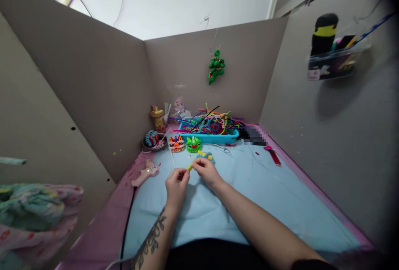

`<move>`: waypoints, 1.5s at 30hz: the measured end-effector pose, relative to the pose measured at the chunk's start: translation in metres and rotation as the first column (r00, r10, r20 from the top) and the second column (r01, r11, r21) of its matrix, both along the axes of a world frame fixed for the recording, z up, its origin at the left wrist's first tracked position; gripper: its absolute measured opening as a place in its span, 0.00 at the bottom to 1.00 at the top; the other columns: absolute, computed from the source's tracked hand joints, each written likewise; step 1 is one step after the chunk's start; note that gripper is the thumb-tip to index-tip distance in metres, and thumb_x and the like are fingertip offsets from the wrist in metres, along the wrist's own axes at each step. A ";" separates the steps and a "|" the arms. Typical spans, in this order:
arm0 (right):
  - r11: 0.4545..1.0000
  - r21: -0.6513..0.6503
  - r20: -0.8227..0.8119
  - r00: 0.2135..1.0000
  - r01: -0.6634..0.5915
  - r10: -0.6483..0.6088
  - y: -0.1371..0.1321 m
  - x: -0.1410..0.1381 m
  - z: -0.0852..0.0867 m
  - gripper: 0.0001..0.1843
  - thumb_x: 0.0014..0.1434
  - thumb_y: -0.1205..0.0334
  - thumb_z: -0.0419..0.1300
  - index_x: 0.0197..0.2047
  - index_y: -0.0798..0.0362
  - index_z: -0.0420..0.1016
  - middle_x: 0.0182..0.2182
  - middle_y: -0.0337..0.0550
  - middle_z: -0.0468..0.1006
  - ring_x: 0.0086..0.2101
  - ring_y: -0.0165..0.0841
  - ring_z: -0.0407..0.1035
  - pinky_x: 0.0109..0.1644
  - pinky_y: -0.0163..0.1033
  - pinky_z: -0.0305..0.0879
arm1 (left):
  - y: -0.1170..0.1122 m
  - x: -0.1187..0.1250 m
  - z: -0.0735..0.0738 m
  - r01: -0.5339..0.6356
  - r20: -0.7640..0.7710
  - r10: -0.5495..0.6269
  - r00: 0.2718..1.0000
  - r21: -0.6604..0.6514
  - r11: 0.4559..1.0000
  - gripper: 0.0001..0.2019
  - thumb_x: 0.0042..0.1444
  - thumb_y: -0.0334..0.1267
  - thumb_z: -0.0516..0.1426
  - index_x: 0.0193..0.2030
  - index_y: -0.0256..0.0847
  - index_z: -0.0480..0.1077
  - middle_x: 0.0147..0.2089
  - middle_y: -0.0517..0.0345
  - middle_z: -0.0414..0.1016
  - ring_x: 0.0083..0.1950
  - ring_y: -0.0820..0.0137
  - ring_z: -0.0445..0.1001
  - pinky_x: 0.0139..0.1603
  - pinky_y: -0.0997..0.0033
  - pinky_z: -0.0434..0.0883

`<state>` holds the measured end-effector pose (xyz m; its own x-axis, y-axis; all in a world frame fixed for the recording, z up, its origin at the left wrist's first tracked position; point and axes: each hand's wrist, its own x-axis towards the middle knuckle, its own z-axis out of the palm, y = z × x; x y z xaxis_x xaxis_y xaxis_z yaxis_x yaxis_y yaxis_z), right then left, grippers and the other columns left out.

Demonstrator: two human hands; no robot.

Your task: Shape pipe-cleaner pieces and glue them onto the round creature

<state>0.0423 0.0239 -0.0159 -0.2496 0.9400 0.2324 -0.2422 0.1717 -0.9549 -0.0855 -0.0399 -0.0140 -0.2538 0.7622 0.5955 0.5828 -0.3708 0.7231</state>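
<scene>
My left hand (176, 182) and my right hand (206, 170) meet over the light blue mat (249, 195), both pinched on a short yellow pipe cleaner piece (190, 167). A blue and yellow pipe cleaner figure (206, 156) lies just beyond my right hand's fingers. Further back stand a green figure (193, 144) and an orange and white figure (176, 143).
A blue tray (212, 137) heaped with coloured pipe cleaners sits at the back. A pink glue gun (145, 173) with a black cord lies left. Scissors (222, 148), a red tool (274, 156), a small bowl (152, 141), cardboard walls, a hanging green figure (216, 67).
</scene>
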 end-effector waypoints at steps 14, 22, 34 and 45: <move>1.000 0.011 0.001 1.000 0.029 -0.029 -0.001 0.001 0.002 0.13 0.45 0.53 0.64 0.24 0.54 0.70 0.16 0.31 0.60 0.19 0.25 0.51 0.21 0.32 0.46 | 0.003 -0.001 -0.002 0.031 0.090 -0.027 0.996 -0.044 0.999 0.09 0.53 0.41 0.56 0.31 0.38 0.73 0.30 0.55 0.74 0.30 0.71 0.72 0.26 0.75 0.69; 0.998 -0.005 -0.005 0.998 0.058 -0.058 0.001 0.002 0.000 0.14 0.46 0.51 0.64 0.24 0.54 0.70 0.14 0.31 0.60 0.18 0.24 0.50 0.21 0.32 0.45 | 0.002 -0.001 -0.001 0.036 0.183 -0.027 0.983 -0.048 0.998 0.10 0.52 0.42 0.57 0.36 0.37 0.71 0.33 0.53 0.73 0.33 0.70 0.73 0.27 0.76 0.70; 0.996 -0.038 -0.014 0.997 0.080 -0.081 0.001 0.002 0.001 0.14 0.45 0.51 0.64 0.24 0.53 0.70 0.14 0.30 0.59 0.17 0.24 0.50 0.21 0.32 0.44 | 0.001 -0.009 0.002 -0.063 0.155 0.066 0.986 -0.022 0.998 0.11 0.52 0.44 0.57 0.29 0.38 0.73 0.30 0.54 0.73 0.34 0.67 0.71 0.31 0.72 0.67; 0.999 0.001 -0.005 0.999 0.054 -0.054 -0.001 0.002 0.003 0.11 0.46 0.55 0.64 0.24 0.54 0.71 0.16 0.31 0.61 0.18 0.24 0.52 0.22 0.32 0.47 | 0.002 -0.005 0.004 0.033 0.095 -0.027 0.995 -0.060 0.998 0.11 0.54 0.43 0.55 0.30 0.39 0.74 0.32 0.54 0.74 0.34 0.68 0.72 0.25 0.76 0.66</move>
